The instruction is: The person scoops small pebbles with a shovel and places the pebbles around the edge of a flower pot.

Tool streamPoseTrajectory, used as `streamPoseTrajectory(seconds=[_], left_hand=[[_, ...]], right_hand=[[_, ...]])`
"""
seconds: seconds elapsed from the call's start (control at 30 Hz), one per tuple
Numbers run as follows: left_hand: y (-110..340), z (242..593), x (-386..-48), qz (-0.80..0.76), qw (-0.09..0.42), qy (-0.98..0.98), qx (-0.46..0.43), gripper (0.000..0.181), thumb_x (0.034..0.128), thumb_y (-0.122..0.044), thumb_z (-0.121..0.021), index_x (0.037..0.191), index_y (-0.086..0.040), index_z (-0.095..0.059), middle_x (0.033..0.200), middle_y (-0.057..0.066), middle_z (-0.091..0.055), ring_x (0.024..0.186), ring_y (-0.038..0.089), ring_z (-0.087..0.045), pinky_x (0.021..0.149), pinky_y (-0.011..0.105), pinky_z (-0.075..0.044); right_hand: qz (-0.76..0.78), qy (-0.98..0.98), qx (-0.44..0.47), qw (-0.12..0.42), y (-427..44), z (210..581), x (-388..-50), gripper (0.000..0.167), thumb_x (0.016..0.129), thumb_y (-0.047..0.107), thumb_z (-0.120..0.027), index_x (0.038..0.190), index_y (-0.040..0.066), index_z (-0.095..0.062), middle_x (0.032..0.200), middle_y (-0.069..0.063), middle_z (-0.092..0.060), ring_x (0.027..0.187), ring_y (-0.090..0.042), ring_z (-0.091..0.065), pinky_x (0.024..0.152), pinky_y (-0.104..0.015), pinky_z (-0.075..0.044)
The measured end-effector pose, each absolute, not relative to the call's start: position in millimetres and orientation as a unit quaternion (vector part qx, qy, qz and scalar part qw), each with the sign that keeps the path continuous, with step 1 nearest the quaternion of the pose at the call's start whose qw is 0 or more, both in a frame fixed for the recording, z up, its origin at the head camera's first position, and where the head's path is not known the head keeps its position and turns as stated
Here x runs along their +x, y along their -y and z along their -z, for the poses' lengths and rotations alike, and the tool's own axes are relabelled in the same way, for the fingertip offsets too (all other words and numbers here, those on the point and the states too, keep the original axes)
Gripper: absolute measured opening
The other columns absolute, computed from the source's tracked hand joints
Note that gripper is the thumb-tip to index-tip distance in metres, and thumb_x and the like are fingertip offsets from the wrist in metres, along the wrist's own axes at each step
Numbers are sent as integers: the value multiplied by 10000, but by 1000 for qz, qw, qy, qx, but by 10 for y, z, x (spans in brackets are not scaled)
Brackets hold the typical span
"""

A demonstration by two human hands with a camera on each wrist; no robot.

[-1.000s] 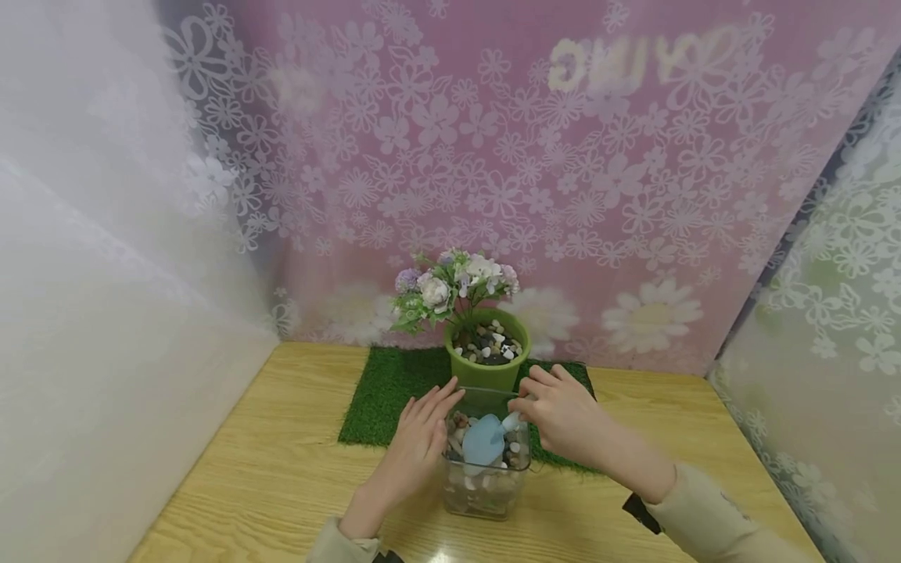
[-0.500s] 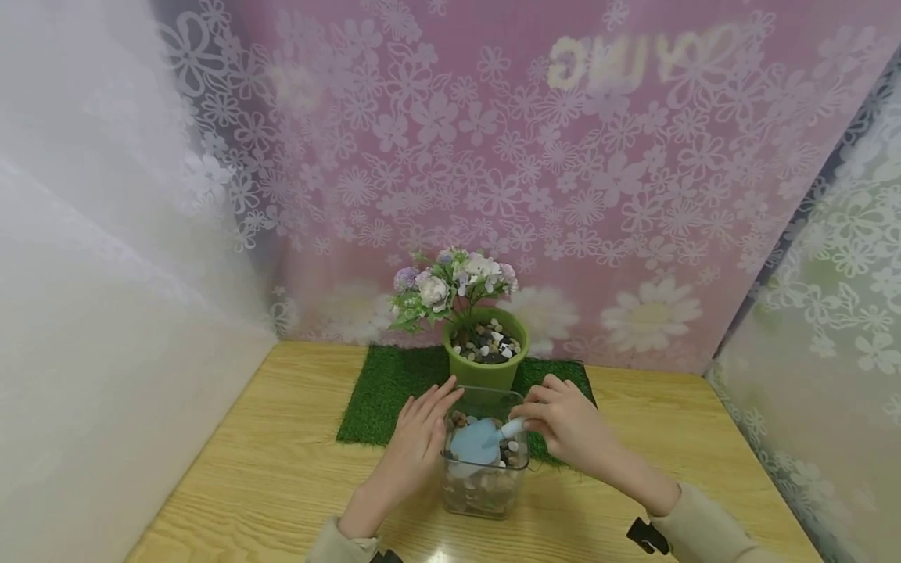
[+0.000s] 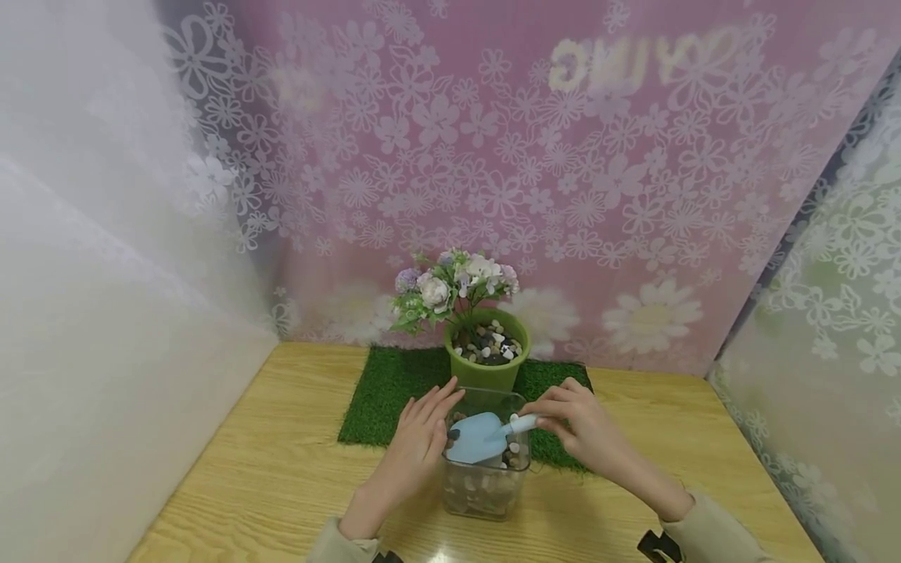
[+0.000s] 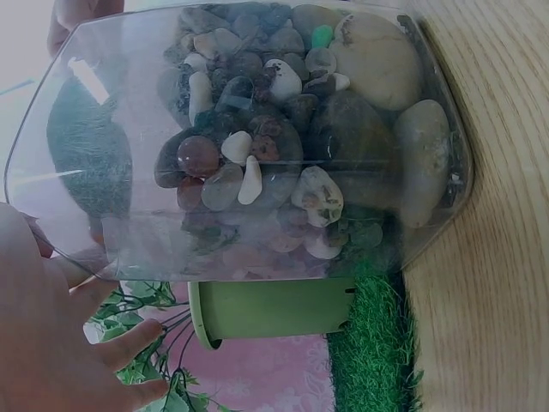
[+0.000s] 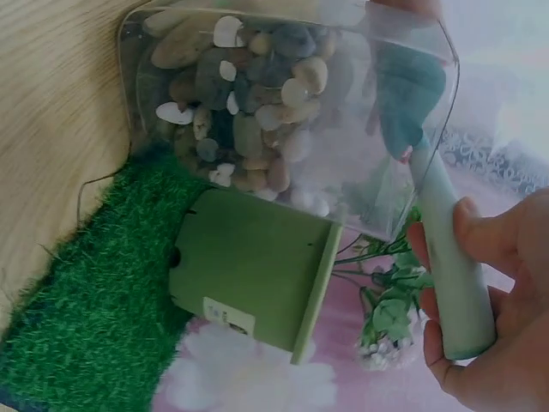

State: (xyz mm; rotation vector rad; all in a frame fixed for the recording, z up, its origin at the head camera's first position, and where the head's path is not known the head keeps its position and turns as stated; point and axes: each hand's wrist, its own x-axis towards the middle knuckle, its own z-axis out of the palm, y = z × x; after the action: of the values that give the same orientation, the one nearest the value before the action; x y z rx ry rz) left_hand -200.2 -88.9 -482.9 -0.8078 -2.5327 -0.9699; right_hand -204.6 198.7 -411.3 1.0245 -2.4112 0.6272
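My right hand [image 3: 580, 422] grips the pale handle of a light blue toy shovel [image 3: 477, 438]. The blade is slanted inside the mouth of a clear square container [image 3: 486, 508], above the stones, its tip toward the left wall. In the right wrist view the thumb and fingers curl round the handle [image 5: 455, 266]. My left hand [image 3: 421, 430] rests against the container's left side near the rim, fingers extended. Mixed pebbles [image 4: 249, 154] fill the lower part of the container, with larger stones at the bottom. One dark pebble lies by the blade tip.
Behind the container stands a green flowerpot [image 3: 486, 375] with white and purple flowers [image 3: 457, 285] and pebbles in it. The pot is on a green turf mat [image 3: 387, 399] on the wooden table [image 3: 246, 469]. Patterned curtains [image 3: 563, 156] enclose the back and sides.
The shovel has tipped from steep to flatter, and its blade has shifted left and risen within the container. My right hand has moved rightward with the handle. The left hand stays in place.
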Motion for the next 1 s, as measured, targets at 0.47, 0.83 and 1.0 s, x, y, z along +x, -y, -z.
streamPoseTrajectory(seconds=[0.47,0.83,1.0], left_hand=[[884,4826,-1995,337,156,886,-278,483,1086,-145,-388,1567,-180,-405,1666,-20,-272,1500,351,-293,1134,718,-199],[879,4815,-1991,339,159,885,-276,490,1076,-108,-401,1563,-165,-411,1661,6,-290,1499,343,-297,1138,713,-197],[876,4813,-1990,337,160,886,-276,487,1079,-121,-397,1563,-174,-411,1661,-8,-286,1497,349,-300,1138,713,-198]], right_hand=[[-295,860,336,245,-2196,4240,-2002,332,814,-33,-768,1074,170,-787,939,126,-683,832,-39,-418,690,-228,-350],[-289,868,291,282,-2391,4083,-2039,348,794,-83,-768,1056,145,-792,937,48,-717,825,-56,-441,672,-275,-382],[-259,874,272,308,-2452,3958,-2181,312,809,-60,-774,1065,118,-794,921,-12,-723,846,-130,-500,696,-342,-409]])
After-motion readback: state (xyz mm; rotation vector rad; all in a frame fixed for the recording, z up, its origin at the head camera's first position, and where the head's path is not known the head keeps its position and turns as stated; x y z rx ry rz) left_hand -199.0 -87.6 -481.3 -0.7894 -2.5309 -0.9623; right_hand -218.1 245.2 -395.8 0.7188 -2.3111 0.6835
